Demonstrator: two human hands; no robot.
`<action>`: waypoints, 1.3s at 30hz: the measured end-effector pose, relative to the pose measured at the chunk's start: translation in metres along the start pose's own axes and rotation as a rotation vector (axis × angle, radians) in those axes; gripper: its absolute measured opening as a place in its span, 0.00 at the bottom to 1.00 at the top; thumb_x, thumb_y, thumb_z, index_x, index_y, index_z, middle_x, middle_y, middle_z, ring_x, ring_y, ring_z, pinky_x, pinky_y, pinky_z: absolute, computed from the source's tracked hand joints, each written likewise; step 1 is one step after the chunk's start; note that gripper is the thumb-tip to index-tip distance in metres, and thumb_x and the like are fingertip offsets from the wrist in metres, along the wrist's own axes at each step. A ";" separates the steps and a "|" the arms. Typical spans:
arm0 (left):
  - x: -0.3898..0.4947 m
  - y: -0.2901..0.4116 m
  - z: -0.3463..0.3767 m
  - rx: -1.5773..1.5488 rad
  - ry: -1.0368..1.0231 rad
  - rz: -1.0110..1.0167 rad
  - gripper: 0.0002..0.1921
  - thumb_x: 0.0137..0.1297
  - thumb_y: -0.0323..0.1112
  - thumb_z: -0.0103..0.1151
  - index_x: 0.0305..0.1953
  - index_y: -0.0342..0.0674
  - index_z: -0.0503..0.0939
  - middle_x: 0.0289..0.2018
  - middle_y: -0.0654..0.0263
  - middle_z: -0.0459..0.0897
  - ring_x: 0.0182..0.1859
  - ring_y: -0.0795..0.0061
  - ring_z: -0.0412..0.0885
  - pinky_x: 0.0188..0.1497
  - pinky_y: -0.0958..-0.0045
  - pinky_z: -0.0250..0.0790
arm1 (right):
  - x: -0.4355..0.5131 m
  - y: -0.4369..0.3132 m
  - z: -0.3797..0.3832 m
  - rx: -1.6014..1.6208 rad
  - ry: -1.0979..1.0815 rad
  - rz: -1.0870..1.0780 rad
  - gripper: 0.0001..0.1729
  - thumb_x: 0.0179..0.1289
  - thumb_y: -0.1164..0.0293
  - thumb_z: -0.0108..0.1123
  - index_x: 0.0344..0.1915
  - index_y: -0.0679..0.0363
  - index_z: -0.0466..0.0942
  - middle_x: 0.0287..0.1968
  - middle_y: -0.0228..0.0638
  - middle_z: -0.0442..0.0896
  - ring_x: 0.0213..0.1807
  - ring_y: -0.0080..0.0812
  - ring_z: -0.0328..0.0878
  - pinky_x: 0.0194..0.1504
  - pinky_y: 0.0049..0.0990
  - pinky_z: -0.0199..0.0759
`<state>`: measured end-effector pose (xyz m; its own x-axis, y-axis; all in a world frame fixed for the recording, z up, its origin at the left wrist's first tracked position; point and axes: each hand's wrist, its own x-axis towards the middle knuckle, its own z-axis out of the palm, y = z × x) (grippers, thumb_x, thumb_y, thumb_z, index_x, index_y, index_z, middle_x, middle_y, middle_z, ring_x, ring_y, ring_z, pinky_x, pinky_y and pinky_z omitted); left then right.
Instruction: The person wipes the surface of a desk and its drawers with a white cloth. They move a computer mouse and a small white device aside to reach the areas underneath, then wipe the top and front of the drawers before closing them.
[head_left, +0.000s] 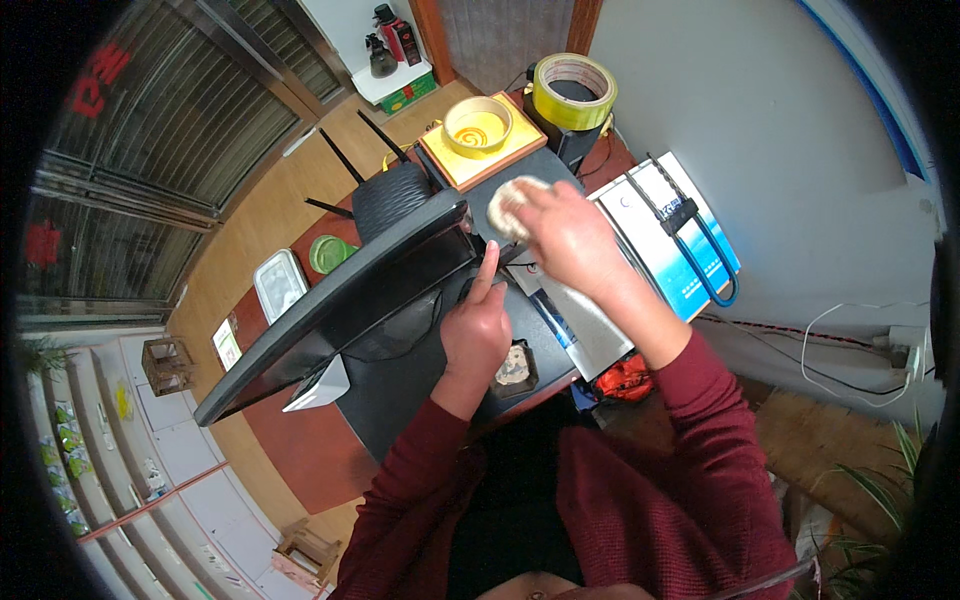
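My right hand holds a crumpled pale cloth over the dark desk surface, beside the right end of a black monitor. The cloth is slightly blurred. My left hand is near the monitor's lower right corner, its index finger extended; the picture does not settle whether its fingertip touches the monitor. A dark ashtray-like dish with pale contents lies just right of my left wrist. Above the cloth, a tape roll rests on a yellow box.
A black router with antennas stands behind the monitor, near a green cup and a white-lidded container. At right, a U-lock lies on a blue-and-white box. A larger yellow tape roll sits on a black object.
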<state>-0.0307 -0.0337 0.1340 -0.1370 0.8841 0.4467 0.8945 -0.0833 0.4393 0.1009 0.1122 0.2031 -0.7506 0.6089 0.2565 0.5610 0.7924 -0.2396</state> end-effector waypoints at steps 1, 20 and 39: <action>0.002 0.000 -0.002 -0.003 -0.002 0.000 0.05 0.57 0.21 0.60 0.35 0.34 0.83 0.70 0.63 0.76 0.30 0.61 0.87 0.29 0.65 0.77 | 0.002 0.012 -0.001 -0.051 0.017 0.011 0.31 0.52 0.77 0.65 0.60 0.53 0.81 0.66 0.38 0.80 0.48 0.45 0.79 0.53 0.38 0.80; -0.005 -0.004 0.007 0.135 -0.042 0.006 0.03 0.61 0.25 0.61 0.36 0.35 0.83 0.71 0.63 0.74 0.28 0.63 0.86 0.28 0.65 0.77 | 0.000 -0.022 0.012 0.044 0.055 -0.010 0.27 0.50 0.77 0.67 0.54 0.52 0.85 0.61 0.32 0.82 0.48 0.43 0.78 0.47 0.37 0.81; -0.001 0.003 -0.005 0.108 -0.166 -0.109 0.05 0.60 0.26 0.59 0.35 0.39 0.84 0.73 0.68 0.72 0.39 0.64 0.89 0.36 0.64 0.79 | -0.023 0.024 -0.001 0.028 0.083 0.133 0.32 0.50 0.82 0.62 0.58 0.50 0.84 0.65 0.32 0.82 0.48 0.45 0.77 0.52 0.37 0.79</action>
<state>-0.0298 -0.0371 0.1395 -0.1718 0.9494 0.2630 0.9199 0.0591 0.3878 0.1317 0.1170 0.1920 -0.6387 0.7100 0.2967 0.6425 0.7042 -0.3020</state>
